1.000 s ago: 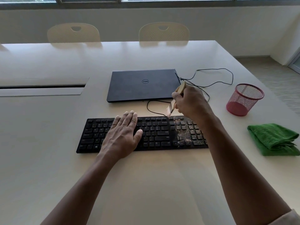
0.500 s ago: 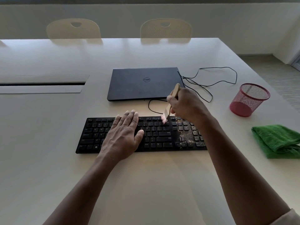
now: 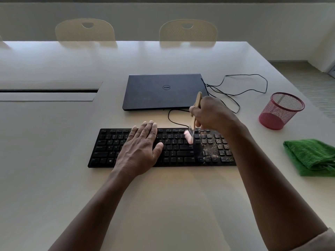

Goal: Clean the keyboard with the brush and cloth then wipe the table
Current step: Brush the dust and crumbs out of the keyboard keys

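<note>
Your left hand (image 3: 139,151) lies flat, hiding the keyboard (image 3: 181,149) keys mid-frame. Your right hand (image 3: 212,113) grips the brush (image 3: 196,107); its bristles are blurred, the cloth (image 3: 311,156) cut off at right

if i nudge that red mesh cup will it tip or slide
The red mesh cup looks light: it is thin wire mesh and appears empty, so it probably slides on the smooth table. It is narrower at the base than at the rim, so a high push may tip it.

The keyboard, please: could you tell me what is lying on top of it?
On the keyboard, brown crumbs cover the right-hand keys, the left hand rests flat on it, and the brush sweeps. The keys beneath the hand are hidden.
</note>
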### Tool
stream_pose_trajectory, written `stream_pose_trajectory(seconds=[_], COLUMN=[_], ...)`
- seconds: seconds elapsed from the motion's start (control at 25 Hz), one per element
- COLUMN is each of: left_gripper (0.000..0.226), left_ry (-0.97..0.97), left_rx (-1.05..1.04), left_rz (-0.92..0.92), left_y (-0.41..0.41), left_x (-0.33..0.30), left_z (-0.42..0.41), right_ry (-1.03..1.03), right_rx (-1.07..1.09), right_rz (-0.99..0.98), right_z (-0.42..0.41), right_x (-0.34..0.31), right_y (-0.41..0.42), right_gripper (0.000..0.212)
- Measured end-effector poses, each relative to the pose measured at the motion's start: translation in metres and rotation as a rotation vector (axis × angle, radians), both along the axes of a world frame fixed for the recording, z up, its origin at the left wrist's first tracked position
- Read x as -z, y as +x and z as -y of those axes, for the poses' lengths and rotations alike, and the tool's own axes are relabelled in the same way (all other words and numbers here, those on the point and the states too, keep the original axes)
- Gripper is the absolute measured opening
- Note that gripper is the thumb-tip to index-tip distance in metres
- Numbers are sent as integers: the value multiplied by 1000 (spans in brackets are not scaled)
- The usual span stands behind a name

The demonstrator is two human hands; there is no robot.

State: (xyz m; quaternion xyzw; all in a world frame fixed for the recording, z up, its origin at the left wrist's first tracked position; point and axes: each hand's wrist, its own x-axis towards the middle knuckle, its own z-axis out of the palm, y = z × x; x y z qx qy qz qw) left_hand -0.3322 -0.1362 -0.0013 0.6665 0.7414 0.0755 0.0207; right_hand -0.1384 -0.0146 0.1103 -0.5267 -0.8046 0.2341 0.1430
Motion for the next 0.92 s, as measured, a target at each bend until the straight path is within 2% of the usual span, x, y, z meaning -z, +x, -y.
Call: stream_pose_trajectory(seconds=[0.24,0.36,0.44,0.56,0.64,0.76,0.92], left_gripper=[85,84,85,87,85,78,69], left_ry=[-11,-3,0,-3,-1,-3,39], left_rx=[-1,0,0,-2,-3,-14,-80], left_rz=[-9,-12,-10,-5,13,24,53], left_y=[-1,0,0,1,2,3,10], left_x=[0,0,0,-2,-3,-3,-2], left_z=[-1,0,0,0,0,-1,-1], right_ry=[67,121,174,81,29,165,166], right_rx=[-15,53,120,92,79,134,173], right_rz=[-149,-15,-1,-166,-173,-85,-159], right_z=[7,7,7,9,11,7,9], right_x=[1,4,4,3,7,14,8], right_y=[-2,7,14,19,22,26,27], right_gripper=[27,25,22,17,14,18,23])
